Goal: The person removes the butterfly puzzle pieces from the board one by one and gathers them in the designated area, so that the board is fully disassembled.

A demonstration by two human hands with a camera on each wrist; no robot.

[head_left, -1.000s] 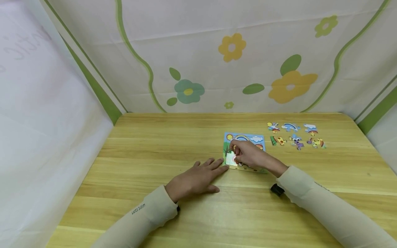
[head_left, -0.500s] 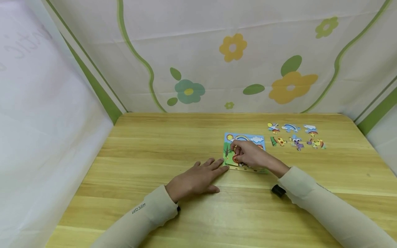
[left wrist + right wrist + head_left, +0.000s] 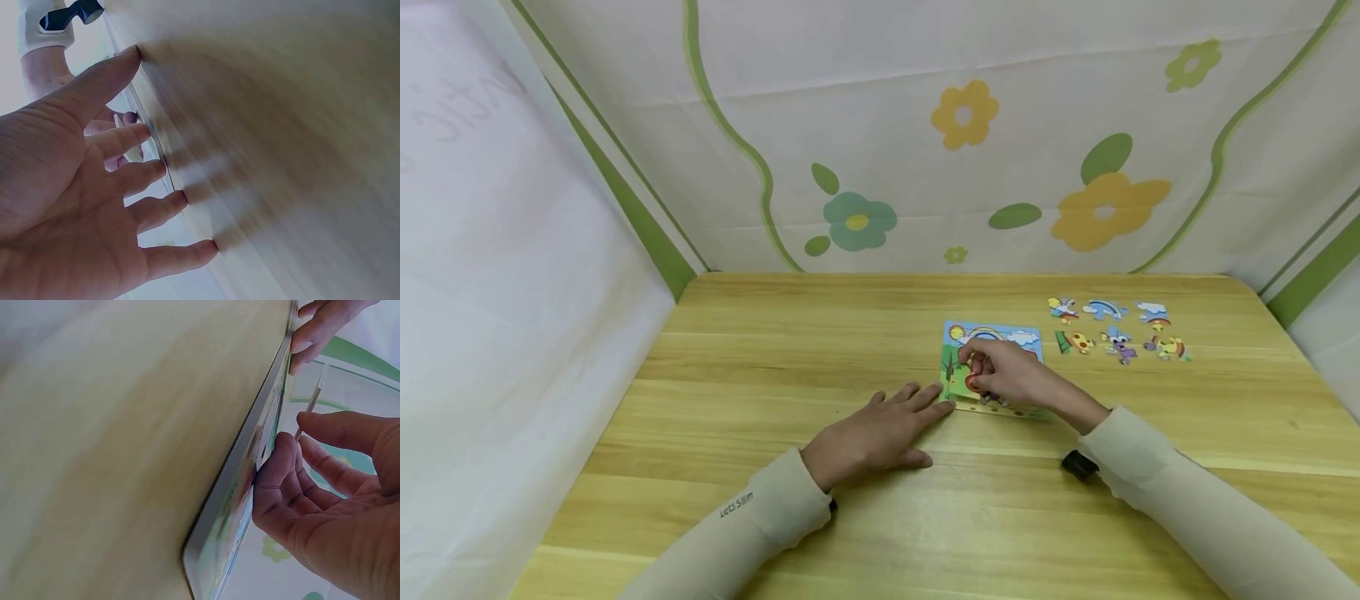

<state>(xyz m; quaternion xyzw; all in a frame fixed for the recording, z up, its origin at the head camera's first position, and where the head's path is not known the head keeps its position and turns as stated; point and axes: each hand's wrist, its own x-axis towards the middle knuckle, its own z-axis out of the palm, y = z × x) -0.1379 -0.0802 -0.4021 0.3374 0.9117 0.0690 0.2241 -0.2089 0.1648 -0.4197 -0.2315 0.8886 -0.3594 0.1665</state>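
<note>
Midway: right hand (image 3: 1006, 377) pinches a piece (image 3: 310, 404) over the board (image 3: 992, 335), left hand (image 3: 880, 433) flat steadying its corner; seven pieces (image 3: 1112, 327) right of the board remain unplaced.

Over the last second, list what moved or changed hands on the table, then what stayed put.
The puzzle piece in the right hand turned from its pale, shiny back to its green and red printed face, tilted over the puzzle board. The hand kept pinching it and drifted slightly right. The left hand stayed flat at the board's near-left corner; the loose pieces and board did not move.
</note>
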